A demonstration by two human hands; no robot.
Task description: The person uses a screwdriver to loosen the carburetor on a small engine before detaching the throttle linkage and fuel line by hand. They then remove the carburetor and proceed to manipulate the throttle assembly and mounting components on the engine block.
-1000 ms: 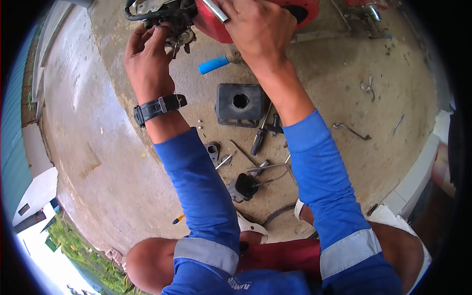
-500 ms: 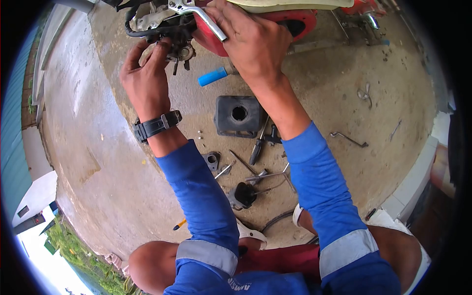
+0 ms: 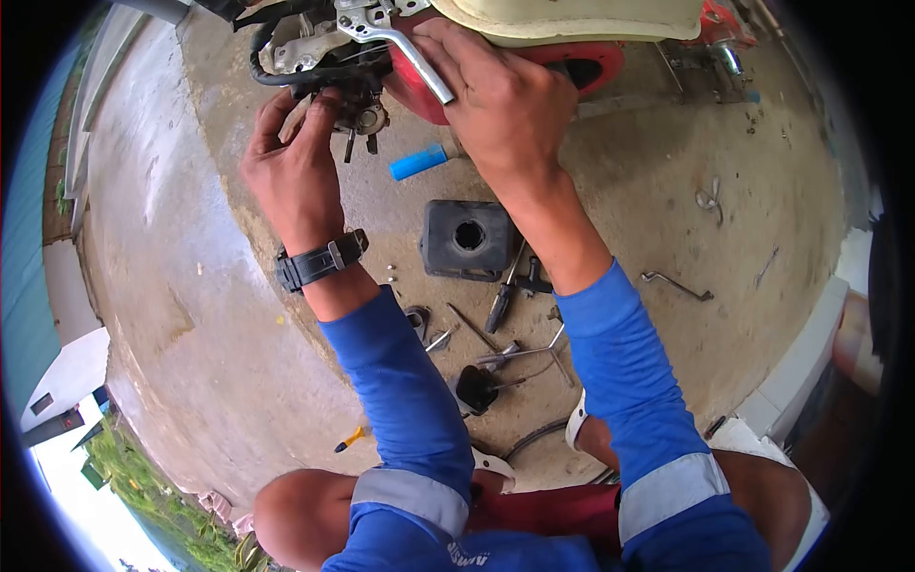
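Observation:
A small engine with a red housing (image 3: 415, 86) and a cream fuel tank (image 3: 581, 17) fills the top of the view. My left hand (image 3: 297, 172), wearing a black wristwatch (image 3: 321, 261), has its thumb and fingers closed at the carburetor (image 3: 365, 118), under a black hose (image 3: 295, 78). Its fingertips are partly hidden among the dark parts. Beside a silver metal lever (image 3: 426, 67), my right hand (image 3: 515, 105) has curled fingers against the red housing. What those fingertips grip, if anything, is hidden.
A blue-handled tool (image 3: 417, 162) lies below the engine. On the concrete floor are a black box-shaped cover (image 3: 465, 236), a screwdriver (image 3: 498, 307), a T-shaped wrench (image 3: 534, 353), a black cup-shaped part (image 3: 474, 389) and a bent wrench (image 3: 677, 284). A yellow-handled brush (image 3: 353, 439) lies near my left knee.
The view has shifted slightly, so the engine and floor items sit a little lower and mostly further right. Both hands keep about the same places on the engine.

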